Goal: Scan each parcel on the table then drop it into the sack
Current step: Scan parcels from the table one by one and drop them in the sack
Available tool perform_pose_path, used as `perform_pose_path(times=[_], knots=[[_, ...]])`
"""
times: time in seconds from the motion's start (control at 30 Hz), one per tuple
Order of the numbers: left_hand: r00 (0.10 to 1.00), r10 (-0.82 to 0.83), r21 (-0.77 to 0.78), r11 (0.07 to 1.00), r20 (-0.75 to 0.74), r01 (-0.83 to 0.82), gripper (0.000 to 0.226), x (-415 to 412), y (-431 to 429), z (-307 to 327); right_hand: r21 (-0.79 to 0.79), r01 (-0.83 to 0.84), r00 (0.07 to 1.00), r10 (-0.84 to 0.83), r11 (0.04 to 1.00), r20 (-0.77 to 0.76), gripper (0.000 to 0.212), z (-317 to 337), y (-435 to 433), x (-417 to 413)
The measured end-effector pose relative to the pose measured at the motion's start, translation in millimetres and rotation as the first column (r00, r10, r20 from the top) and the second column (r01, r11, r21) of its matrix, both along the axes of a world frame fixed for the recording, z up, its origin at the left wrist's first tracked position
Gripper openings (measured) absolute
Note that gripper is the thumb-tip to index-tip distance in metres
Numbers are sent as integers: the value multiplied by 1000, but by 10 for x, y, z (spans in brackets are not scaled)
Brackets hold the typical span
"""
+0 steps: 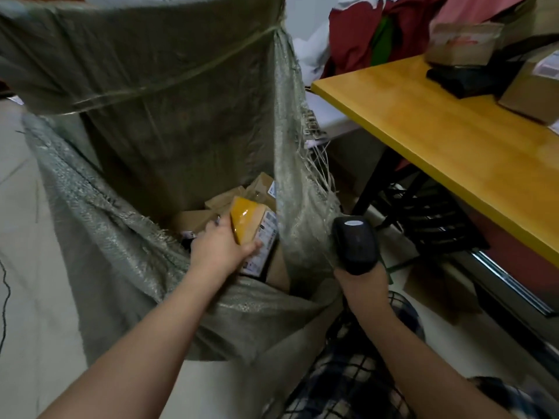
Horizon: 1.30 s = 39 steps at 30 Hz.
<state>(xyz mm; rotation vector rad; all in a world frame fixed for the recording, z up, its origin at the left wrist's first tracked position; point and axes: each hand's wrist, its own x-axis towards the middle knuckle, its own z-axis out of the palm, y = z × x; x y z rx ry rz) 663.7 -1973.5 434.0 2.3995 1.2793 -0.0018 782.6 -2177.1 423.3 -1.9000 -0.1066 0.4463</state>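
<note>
A big grey-green woven sack point(130, 189) hangs open in front of me, tied with string near its top. My left hand point(219, 247) is inside its mouth, gripping a small cardboard parcel point(252, 222) with yellow tape and a white label. Below it, several brown parcels point(223, 201) lie at the sack's bottom. My right hand point(361, 278) stays just right of the sack's frayed edge and holds a black handheld scanner point(355, 243) upright. On the yellow table point(453, 140) at the right, more cardboard parcels point(529, 98) sit at the far end.
A black device point(472, 75) rests on the table beside the parcels. Red and pink cloth point(378, 34) is piled behind the table. A black crate point(435, 219) sits under the table. The floor is pale tile, and checked trousers show at the bottom.
</note>
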Motion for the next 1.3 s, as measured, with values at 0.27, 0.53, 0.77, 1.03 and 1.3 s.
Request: perform_pose_path(times=[0.27, 0.53, 0.77, 1.03, 1.3], knots=[[982, -166, 21, 985, -89, 169, 89, 312, -183, 101, 107, 212, 977, -215, 971, 12, 22, 164, -674, -67], [856, -440, 230, 893, 272, 386, 51, 707, -773, 691, 182, 224, 966, -243, 957, 91, 15, 562, -903, 244], [623, -695, 303, 719, 359, 626, 49, 1376, -1865, 1156, 180, 255, 877, -305, 950, 372, 11, 1118, -1874, 415], [409, -842, 240, 504, 352, 830, 54, 2283, -3488, 1338, 257, 522, 686, -579, 814, 440, 13, 1310, -3175, 415], [537, -829, 166, 558, 155, 813, 61, 2975, -4148, 1330, 192, 561, 697, -584, 806, 417, 21, 1191, -3655, 613]])
